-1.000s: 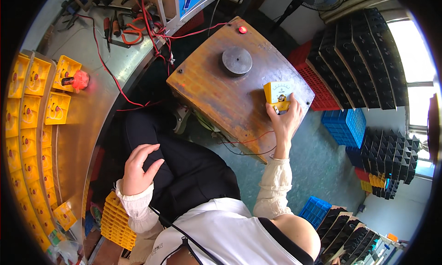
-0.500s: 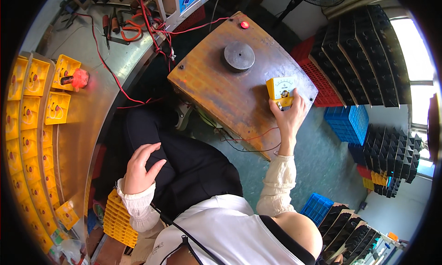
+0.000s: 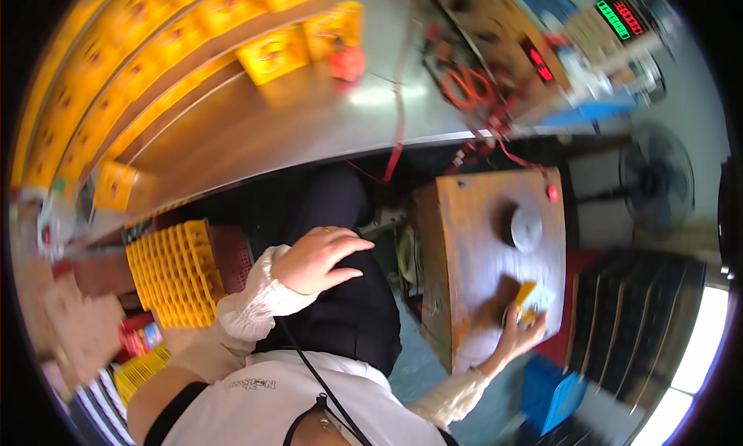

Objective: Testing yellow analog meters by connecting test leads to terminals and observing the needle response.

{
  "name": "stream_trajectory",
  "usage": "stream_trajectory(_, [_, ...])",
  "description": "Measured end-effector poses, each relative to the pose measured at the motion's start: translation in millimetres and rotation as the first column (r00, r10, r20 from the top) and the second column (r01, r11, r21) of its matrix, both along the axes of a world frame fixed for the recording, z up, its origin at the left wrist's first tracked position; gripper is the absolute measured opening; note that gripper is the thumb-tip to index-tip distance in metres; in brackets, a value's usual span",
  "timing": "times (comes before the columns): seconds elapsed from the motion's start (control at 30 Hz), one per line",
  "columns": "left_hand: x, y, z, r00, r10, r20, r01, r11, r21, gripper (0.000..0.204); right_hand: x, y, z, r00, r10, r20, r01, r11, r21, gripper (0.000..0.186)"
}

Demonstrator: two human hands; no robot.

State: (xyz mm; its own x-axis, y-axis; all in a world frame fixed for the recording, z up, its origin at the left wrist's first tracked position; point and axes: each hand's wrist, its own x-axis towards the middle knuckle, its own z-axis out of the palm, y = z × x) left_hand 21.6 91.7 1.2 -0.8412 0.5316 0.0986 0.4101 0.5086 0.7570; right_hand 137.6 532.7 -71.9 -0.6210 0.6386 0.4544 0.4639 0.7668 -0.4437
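Note:
My right hand (image 3: 517,339) grips a small yellow meter (image 3: 529,294) with a pale dial face. It holds the meter at the near part of a worn wooden-topped stand (image 3: 476,237); motion blur hides whether the meter rests on the top. Beyond the meter, a round grey metal disc (image 3: 526,228) sits on the same top, and a red light (image 3: 552,193) glows near the far corner. My left hand (image 3: 319,262) hovers over my lap, empty, with fingers stretched and thumb apart.
A metal workbench (image 3: 309,136) runs along the far left, with yellow meter housings (image 3: 272,55) in rows. Orange-handled pliers (image 3: 466,87) and red wires lie on it. A stack of yellow trays (image 3: 174,272) stands at left. A fan (image 3: 656,179) and black racks (image 3: 631,322) are at right.
The whole view has swung left, so the stand now appears further right and more of the workbench shows. My right hand still holds the meter; my left hand stays open over my lap.

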Motion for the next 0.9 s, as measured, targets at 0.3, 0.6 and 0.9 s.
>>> stream_trajectory(0.3, [15, -19, 18, 0.916, 0.258, -0.306, -0.246, 0.966, 0.078, 0.091, -89, -225, 26, 0.857, 0.428, -0.288, -0.507, 0.8, -0.32, 0.085])
stream_trajectory(0.6, [0, -100, 1, 0.652, 0.621, -0.435, -0.6, 0.773, 0.204, 0.1, -129, -378, 90, 0.388, 0.863, -0.324, -0.795, 0.136, -0.591, 0.071])
stream_trajectory(0.9, [-4, -116, -1, 0.722, 0.598, -0.348, -0.568, 0.799, 0.195, 0.109, -132, -372, 79, 0.37, 0.869, -0.33, -0.847, 0.169, -0.505, 0.056])
